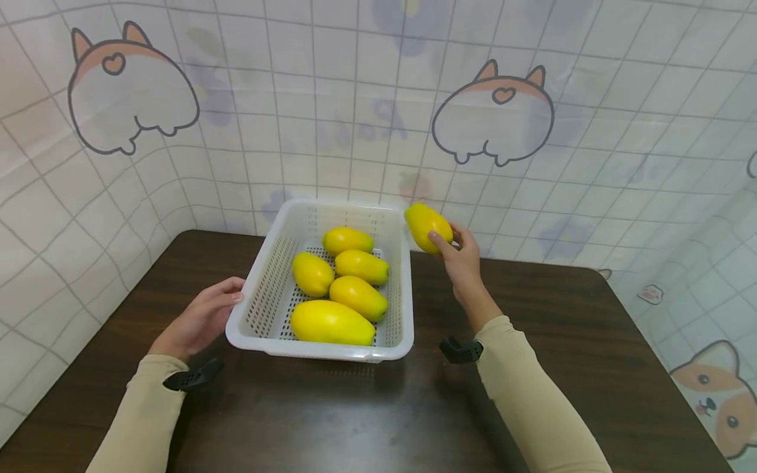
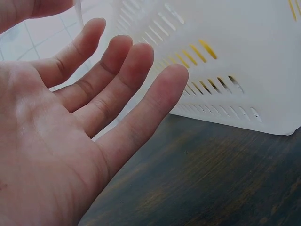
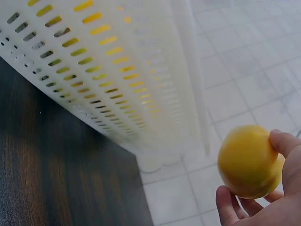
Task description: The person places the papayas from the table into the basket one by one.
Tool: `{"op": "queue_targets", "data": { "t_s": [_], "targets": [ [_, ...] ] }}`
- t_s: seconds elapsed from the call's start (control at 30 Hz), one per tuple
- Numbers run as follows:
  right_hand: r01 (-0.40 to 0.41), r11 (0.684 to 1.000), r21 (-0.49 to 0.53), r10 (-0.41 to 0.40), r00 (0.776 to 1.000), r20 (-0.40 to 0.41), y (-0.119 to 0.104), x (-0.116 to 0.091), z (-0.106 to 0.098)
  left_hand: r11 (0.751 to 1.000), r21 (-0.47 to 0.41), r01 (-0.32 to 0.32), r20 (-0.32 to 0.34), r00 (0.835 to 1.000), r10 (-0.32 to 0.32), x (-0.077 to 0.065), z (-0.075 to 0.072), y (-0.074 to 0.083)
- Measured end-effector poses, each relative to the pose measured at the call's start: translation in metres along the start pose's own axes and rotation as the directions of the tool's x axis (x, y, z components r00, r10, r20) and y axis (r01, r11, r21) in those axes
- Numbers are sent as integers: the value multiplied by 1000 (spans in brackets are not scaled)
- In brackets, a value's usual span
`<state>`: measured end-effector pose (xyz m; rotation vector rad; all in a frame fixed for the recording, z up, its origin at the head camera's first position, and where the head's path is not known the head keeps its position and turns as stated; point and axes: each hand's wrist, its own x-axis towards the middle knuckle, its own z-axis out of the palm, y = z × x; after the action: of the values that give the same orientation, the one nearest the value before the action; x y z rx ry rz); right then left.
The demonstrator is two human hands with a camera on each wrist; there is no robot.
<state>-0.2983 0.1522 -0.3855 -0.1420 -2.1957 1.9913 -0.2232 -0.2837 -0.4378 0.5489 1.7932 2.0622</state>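
My right hand holds a yellow papaya just off the right rim of a white plastic basket, near the table's back edge. In the right wrist view, thumb and fingers wrap the near end of the fruit, beyond the basket's slotted side. Several more yellow papayas, some with green tips, lie inside the basket; the largest papaya is at the front. My left hand is at the basket's left rim, its relaxed fingers spread along the slotted wall and gripping nothing.
The basket stands on a dark brown wooden table. Behind and at both sides hangs a white grid-patterned cloth with cartoon dogs, close to the table's back edge. A black band is on each wrist.
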Motion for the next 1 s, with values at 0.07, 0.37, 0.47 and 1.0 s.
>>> {"op": "queue_targets", "data": {
  "t_s": [0.07,0.37,0.47,1.0],
  "targets": [
    [7,1000,1,-7,1000,4,-2,-2,0,1000,-10,-7,11,1000,7,1,0,0],
    [23,999,35,-24,999,24,-6,-7,-1,1000,-20,-4,19,1000,4,2,1,-1],
    [25,999,33,-26,999,27,-7,-8,-1,1000,-15,-7,16,1000,8,1,1,-1],
    [39,999,12,-40,996,81,-18,-17,7,1000,-11,-5,10,1000,5,-1,-1,0]
  ]
}}
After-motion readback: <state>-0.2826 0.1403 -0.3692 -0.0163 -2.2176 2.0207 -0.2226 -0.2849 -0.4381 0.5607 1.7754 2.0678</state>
